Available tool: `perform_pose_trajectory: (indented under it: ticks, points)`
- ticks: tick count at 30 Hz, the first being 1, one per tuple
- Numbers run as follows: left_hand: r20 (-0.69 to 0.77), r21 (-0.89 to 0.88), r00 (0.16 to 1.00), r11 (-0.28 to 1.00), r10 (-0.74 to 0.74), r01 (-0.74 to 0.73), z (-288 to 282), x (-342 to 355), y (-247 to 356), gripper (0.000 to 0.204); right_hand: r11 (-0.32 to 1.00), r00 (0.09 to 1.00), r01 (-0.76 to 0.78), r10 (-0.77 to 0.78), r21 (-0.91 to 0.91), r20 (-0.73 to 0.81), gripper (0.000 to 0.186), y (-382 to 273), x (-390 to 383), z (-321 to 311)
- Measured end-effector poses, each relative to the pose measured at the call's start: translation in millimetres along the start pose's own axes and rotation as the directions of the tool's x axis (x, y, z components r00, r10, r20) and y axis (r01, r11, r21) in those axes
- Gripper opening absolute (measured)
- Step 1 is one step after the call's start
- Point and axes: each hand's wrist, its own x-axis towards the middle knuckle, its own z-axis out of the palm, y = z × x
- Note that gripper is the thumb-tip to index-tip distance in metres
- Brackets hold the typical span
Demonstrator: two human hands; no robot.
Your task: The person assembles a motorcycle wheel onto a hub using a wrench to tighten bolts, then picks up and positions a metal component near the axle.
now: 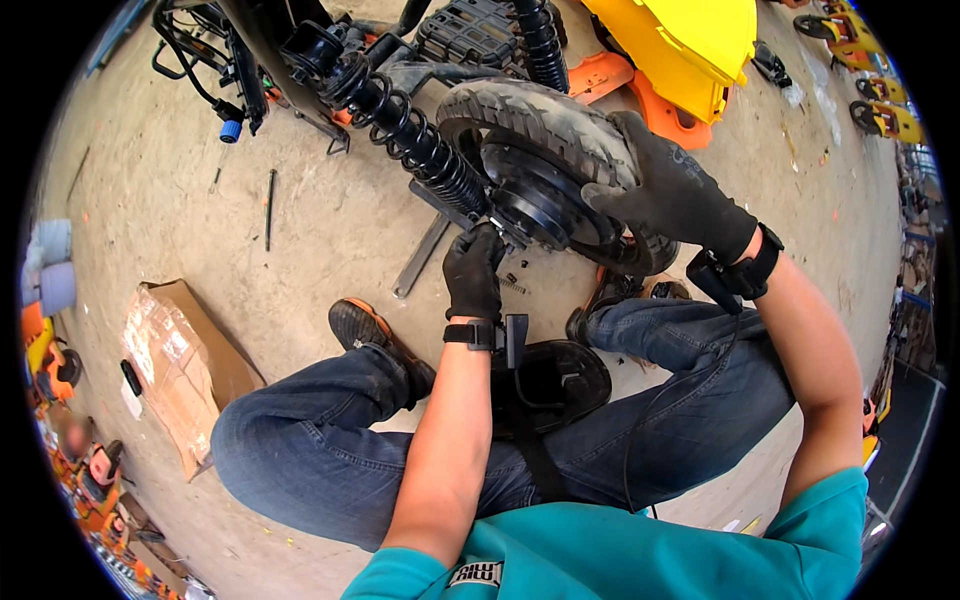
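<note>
A black wheel with a knobbly, dusty tyre (pixel 545 112) and a dark round hub (pixel 535 205) stands tilted in front of me, beside a black coil-spring shock absorber (pixel 405 135). My right hand (pixel 675 190), in a black glove, grips the tyre's right side, thumb toward the hub and fingers over the tread. My gloved left hand (pixel 473 272) is closed at the axle end, by the shock's lower mount. What its fingertips pinch is hidden. A long flat metal wrench (pixel 423 255) lies on the floor just left of that hand. Small dark parts and a thin spring (pixel 512 287) lie below the hub.
A second shock (pixel 541 50) rises behind the wheel. Yellow bodywork (pixel 685 45) and an orange part (pixel 672 115) are at the far right. A black rod (pixel 269 210) and flattened cardboard (pixel 185 365) lie to the left. My legs flank a black seat-like piece (pixel 560 380).
</note>
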Motion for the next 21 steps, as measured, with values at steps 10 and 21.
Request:
perform_pose_trajectory:
  ticks: [10, 21]
  points:
    - [-0.017, 0.174, 0.995, 0.98, -0.099, 0.1, -5.8, 4.5, 1.2, 0.019, 1.0, 1.0, -0.016, 0.016, 0.015, 0.003, 0.084, 1.8, -1.6, 0.9]
    - [-0.002, 0.168, 1.0, 0.985, 0.029, -0.028, 1.2, -0.5, 3.6, 0.012, 0.988, 0.983, -0.152, 0.15, 0.006, 0.105, 0.072, -8.2, 0.7, -4.8]
